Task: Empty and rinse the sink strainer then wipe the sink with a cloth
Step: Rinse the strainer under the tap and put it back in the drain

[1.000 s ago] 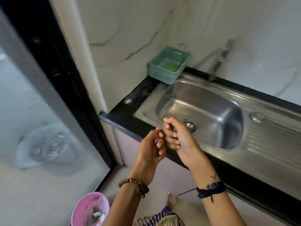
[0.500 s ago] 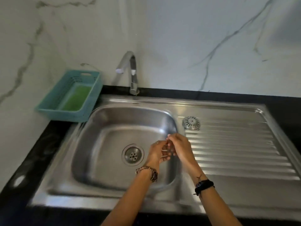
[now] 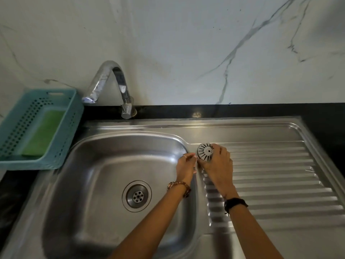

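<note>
The round slotted metal strainer (image 3: 205,152) sits at the near-left corner of the ribbed draining board, tipped up toward me. My right hand (image 3: 217,165) grips it from the right, fingers curled round its rim. My left hand (image 3: 185,166) hovers over the basin's right rim, fingers loosely bent close to the strainer; whether it touches the strainer I cannot tell. The steel sink basin (image 3: 97,165) has an open drain (image 3: 137,196) with no strainer in it. A green cloth or sponge (image 3: 43,133) lies in a teal basket.
The teal perforated basket (image 3: 61,146) stands on the black counter left of the sink. A curved chrome tap (image 3: 112,85) rises behind the basin, spout pointing left. The ribbed draining board (image 3: 276,180) fills the right. A marble wall stands behind.
The view swung from a glass door to the sink, then closer. Both hands moved from over the basin up to the strainer on the draining board; my right hand took hold of it.
</note>
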A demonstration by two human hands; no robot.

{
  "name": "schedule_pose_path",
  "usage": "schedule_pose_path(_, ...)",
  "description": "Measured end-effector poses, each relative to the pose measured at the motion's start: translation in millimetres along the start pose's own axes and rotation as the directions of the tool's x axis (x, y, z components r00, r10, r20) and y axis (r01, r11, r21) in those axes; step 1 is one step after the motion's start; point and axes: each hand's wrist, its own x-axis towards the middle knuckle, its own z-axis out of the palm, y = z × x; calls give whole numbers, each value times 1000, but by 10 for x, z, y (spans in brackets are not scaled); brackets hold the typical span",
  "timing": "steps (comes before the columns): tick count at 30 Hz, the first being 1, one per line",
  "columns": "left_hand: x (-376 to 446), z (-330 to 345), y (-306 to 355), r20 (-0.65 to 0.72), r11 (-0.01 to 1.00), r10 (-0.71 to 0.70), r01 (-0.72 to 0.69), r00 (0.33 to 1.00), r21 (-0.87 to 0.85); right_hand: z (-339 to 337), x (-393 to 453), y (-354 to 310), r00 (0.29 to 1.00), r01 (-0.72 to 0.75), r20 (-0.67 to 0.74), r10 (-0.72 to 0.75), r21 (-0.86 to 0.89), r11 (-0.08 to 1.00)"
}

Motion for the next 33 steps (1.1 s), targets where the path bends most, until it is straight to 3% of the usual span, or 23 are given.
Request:
schedule_pose_path(5,-73,-306,78,121,941,-136,166,983,-296,40,-173,-278,997,58,39,-68,203,977)
schedule_pose_path(9,-71,-1000,110,178,847,-73,155,981,-508,180,-317,-781,984,144,43,-173,380,914)
schedule_pose_path(13,35,-1785,141,131,847,-87,142,988,-512,349,-174,-1586,951,241,39,-306,525,816)
schedule_pose_path(19,198,-2386,251,133,868,-127,175,983,-464,574,162,-2476,871,301,190,-454,523,798)
schedule_pose_path(24,305,-2447,330,199,887,-131,204,971,-414,601,296,-2496,786,575,171,-595,155,804)
schedule_pose_path(26,328,-2432,338,213,883,-149,227,965,-411,552,369,-2478,765,618,128,-632,134,775)
schedule_pose_path(28,346,-2448,316,210,869,-179,254,961,-424,546,323,-2406,846,521,-3,-533,214,826)
schedule_pose_path(30,364,-2503,269,203,854,-214,284,955,-436,645,148,-2256,951,308,-74,-300,305,901)
schedule_pose_path(31,373,-2533,244,202,843,-232,300,952,-447,710,50,-2174,981,189,-25,-192,316,930)
schedule_pose_path(33,388,-2588,194,205,803,-263,332,943,-495,817,-100,-2054,974,-59,224,-22,345,937)
